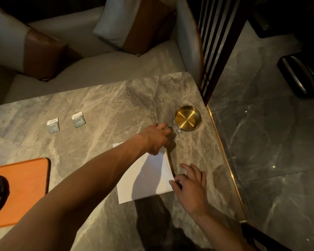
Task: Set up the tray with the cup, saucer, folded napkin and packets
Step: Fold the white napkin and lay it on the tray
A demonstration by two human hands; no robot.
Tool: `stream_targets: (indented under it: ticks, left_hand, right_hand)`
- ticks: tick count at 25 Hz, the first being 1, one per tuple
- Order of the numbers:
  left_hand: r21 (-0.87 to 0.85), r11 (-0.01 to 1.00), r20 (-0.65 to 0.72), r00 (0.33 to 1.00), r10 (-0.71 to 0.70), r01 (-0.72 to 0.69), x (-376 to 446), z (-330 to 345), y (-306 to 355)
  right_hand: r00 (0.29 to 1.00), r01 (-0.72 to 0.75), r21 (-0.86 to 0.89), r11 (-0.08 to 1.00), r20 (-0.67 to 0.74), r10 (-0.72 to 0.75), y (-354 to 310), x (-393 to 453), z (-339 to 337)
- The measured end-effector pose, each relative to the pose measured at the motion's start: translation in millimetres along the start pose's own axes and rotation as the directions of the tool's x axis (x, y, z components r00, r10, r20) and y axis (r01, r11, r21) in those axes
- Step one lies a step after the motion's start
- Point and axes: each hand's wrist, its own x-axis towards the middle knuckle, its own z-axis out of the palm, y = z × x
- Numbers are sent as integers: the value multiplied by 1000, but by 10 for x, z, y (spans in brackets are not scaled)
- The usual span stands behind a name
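A: The left hand [155,139] pinches the far corner of the flat white paper napkin [145,178]; the right hand [190,185] pinches its near right corner, likely to fold it.

B: And the orange wooden tray [25,187]?

A: Left of the napkin; two grey packets [53,125] lie beyond.

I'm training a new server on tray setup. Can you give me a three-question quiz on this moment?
1. True or false: the two packets already lie on the orange tray.
2. Which hand pinches the white napkin's near right corner?
3. The gold dish sits: A) on the tray, B) on the marble table beyond the napkin, C) on the sofa.

Key: 1 false; 2 the right hand; 3 B.
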Motion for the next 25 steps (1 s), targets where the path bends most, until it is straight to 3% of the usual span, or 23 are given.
stream_targets:
  ticks: [2, 5, 8, 11, 16, 19, 25]
  left_hand:
    - [-18, 1000, -49, 999, -3, 3, -25, -26, -131]
    - [-222, 974, -81, 994, -73, 53, -59, 10, -354]
    - [-511, 846, -12, 983, -183, 151, -7, 107, -477]
    - [-671, 701, 24, 952, -304, 241, 33, 244, -459]
    - [-752, 552, 147, 908, -393, 360, -44, 505, -442]
    - [-728, 527, 160, 856, -492, 439, -205, 700, -514]
    - [-678, 491, 237, 795, -558, 547, -631, 1028, -685]
  right_hand:
    - [1000, -5, -7, 1000, -3, 5, -14, -27, 9]
    - [999, -9, -28, 1000, -40, 8, -31, -78, 10]
    - [995, -88, -95, 992, -53, 83, -64, -128, 15]
    - [988, -146, -128, 981, 28, 150, -77, -140, 35]
    - [979, -164, -104, 981, 106, 175, -79, -129, 32]
    - [975, -168, -97, 981, 129, 180, -60, -107, 29]
    - [975, -165, -73, 984, 142, 174, -50, -102, 35]
